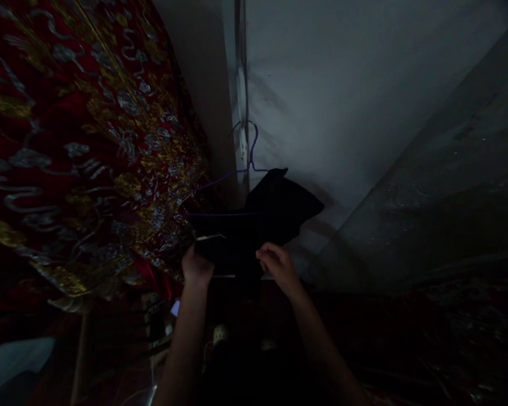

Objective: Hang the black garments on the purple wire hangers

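Observation:
In the dim light a purple wire hanger (pixel 220 180) hangs in front of me with its hook up. A black garment (pixel 285 208) is draped over its right side, while the hanger's left side is bare. My left hand (pixel 197 267) is closed on the garment's left edge, its fingers partly hidden by the dark cloth. A pale strip (pixel 207 238), perhaps a label or drawstring, shows just above that hand. My right hand (pixel 275 262) pinches the garment lower right, thumb and fingers together. The cloth's folds are too dark to make out.
A red cloth (pixel 127 113) with gold and silver embroidery fills the left side. Behind the hanger stands a pale wall (pixel 322 101) with a cable and a power strip (pixel 242 141). Below are a wooden pole (pixel 81 355) and a light-coloured shoe (pixel 220 334).

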The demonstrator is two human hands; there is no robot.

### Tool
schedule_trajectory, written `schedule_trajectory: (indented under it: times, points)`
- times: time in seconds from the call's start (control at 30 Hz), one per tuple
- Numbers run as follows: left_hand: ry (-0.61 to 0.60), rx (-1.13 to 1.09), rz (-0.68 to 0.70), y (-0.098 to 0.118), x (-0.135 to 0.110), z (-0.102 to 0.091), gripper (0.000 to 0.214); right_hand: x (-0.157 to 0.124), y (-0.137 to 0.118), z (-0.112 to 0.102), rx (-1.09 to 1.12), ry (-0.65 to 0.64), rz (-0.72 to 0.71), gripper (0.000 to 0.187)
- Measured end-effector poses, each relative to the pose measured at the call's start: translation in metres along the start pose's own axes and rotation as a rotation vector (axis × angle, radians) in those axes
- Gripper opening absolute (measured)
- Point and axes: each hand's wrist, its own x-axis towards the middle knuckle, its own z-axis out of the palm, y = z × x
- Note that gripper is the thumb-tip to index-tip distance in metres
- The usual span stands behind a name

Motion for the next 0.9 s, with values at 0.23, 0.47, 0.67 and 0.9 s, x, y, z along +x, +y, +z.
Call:
schedule_trajectory:
  times: [0.23,0.47,0.67,0.9]
  points:
    - [-0.308,0.409,0.223,-0.051,-0.061,0.041,0.014,-0.009,0.0,-0.009,-0.235,-0.146,-0.171,0.044]
    - [-0.573,1.114,0.726,-0.047,-0.076,0.034,0.037,0.0,-0.033,-0.022,-0.112,-0.385,-0.067,0.017]
    - [-0.885,1.5,0.25,-0.017,-0.058,-0.006,0.04,0.053,-0.08,-0.044,-0.232,-0.102,-0.462,0.026]
    - [-0.734,1.932,0.353,0.084,-0.041,-0.01,0.033,0.099,-0.047,-0.046,-0.491,0.089,-0.214,0.038]
